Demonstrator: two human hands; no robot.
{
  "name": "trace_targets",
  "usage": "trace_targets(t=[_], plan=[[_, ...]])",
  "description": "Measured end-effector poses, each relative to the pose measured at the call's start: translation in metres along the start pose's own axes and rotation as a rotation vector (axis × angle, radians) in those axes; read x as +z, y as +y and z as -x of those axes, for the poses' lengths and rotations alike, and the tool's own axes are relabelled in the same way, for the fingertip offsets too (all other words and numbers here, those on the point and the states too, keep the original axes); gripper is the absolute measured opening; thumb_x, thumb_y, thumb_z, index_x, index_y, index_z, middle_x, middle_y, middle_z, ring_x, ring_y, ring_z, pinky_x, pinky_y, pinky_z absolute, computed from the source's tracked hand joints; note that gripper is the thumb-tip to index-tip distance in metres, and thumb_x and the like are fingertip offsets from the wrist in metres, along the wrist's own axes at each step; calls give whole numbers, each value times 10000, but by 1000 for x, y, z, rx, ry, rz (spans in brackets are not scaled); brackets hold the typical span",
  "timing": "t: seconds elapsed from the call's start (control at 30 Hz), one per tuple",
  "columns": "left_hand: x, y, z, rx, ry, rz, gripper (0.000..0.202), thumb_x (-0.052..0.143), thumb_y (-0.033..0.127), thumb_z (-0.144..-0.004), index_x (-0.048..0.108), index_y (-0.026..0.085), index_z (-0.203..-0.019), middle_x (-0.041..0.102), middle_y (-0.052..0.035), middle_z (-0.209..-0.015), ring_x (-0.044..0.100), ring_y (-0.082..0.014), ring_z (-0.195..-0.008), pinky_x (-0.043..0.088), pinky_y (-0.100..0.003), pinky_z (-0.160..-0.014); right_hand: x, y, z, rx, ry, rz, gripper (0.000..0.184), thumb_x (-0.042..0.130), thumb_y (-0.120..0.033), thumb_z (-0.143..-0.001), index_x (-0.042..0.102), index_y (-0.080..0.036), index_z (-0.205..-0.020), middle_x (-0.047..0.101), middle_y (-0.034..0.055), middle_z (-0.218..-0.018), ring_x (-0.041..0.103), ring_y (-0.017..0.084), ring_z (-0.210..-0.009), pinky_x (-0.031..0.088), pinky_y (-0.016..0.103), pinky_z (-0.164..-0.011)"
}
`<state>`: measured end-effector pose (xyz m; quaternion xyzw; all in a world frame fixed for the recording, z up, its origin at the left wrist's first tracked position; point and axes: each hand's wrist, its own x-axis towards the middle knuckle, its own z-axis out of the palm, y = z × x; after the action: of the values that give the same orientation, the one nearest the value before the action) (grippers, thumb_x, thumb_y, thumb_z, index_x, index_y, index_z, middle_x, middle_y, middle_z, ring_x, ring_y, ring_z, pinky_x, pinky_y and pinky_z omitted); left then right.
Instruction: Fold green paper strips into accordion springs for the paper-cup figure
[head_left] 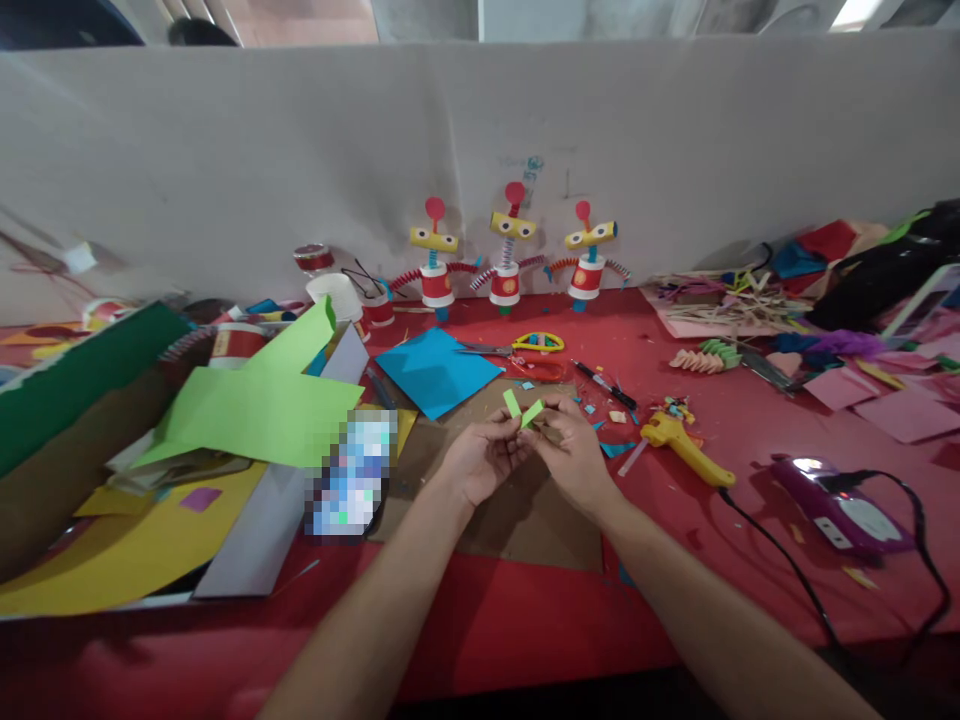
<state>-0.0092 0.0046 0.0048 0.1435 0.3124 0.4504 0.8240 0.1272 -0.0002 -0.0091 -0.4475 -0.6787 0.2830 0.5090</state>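
Observation:
Over a brown cardboard sheet [540,535], both my hands pinch a bright green paper strip [532,413] whose two ends stand up in a V. My left hand [489,458] grips its lower part, fingertips closed. From the other side my right hand [568,440] holds the strip between thumb and fingers. Beyond them lie a blue paper sheet [435,370], scissors with yellow handles [538,343] and a black pen [604,385]. To the right rests a yellow hot glue gun [686,450].
Three paper-cup robot figures [506,285] stand against the white partition [300,150]. A phone [354,475], its screen blurred, lies left of my hands. Green card [247,420] tops a paper pile at the left. A purple power box [840,505] with cables sits at the right.

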Motion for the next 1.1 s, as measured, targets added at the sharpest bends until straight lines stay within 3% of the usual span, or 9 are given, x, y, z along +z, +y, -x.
trace_targets(t=[0.17, 0.33, 0.43, 0.57, 0.9, 1.1], plan=[[0, 5, -1, -16, 18, -47, 152, 629, 67, -668, 592, 152, -788, 587, 13, -604, 570, -82, -544, 498, -220, -601, 0, -6, -2, 59, -44, -88, 93, 586, -289, -764, 653, -227, -783, 573, 33, -884, 516, 192, -910, 403, 335, -829], [2, 3, -1, 70, 61, -47, 162, 654, 81, -668, 587, 166, -788, 613, 27, -664, 564, -53, -538, 481, -172, -561, 2, -10, -2, 150, -44, -207, 171, 603, -328, -746, 628, -216, -873, 607, 33, -877, 548, 179, -836, 437, 325, -769], [3, 1, -2, 103, 124, -28, 147, 671, 101, -663, 564, 169, -737, 583, 48, -613, 530, -38, -488, 465, -161, -525, 2, -10, 1, 125, 38, -128, 285, 667, -324, -688, 593, -223, -944, 613, 31, -901, 557, 173, -797, 448, 322, -730], [4, -1, -3, 102, 201, -18, 165, 691, 106, -639, 546, 159, -696, 574, 45, -600, 536, -41, -494, 473, -164, -534, 1, -10, 4, 20, 106, 77, 204, 650, -318, -718, 613, -231, -900, 610, 37, -861, 549, 188, -817, 445, 328, -733], [8, -4, 1, 195, 171, -132, 212, 737, 122, -575, 542, 151, -653, 570, 44, -573, 567, -64, -543, 498, -199, -610, 0, -5, 6, -85, 96, 163, 153, 523, -291, -817, 641, -247, -903, 604, 65, -910, 563, 212, -865, 454, 363, -782], [7, -6, 1, 297, 118, -212, 217, 754, 181, -573, 564, 142, -670, 613, 19, -645, 605, -98, -650, 493, -243, -694, 0, -5, 3, -9, 103, 57, 145, 550, -303, -795, 650, -252, -888, 598, 50, -886, 567, 189, -794, 468, 338, -729]])
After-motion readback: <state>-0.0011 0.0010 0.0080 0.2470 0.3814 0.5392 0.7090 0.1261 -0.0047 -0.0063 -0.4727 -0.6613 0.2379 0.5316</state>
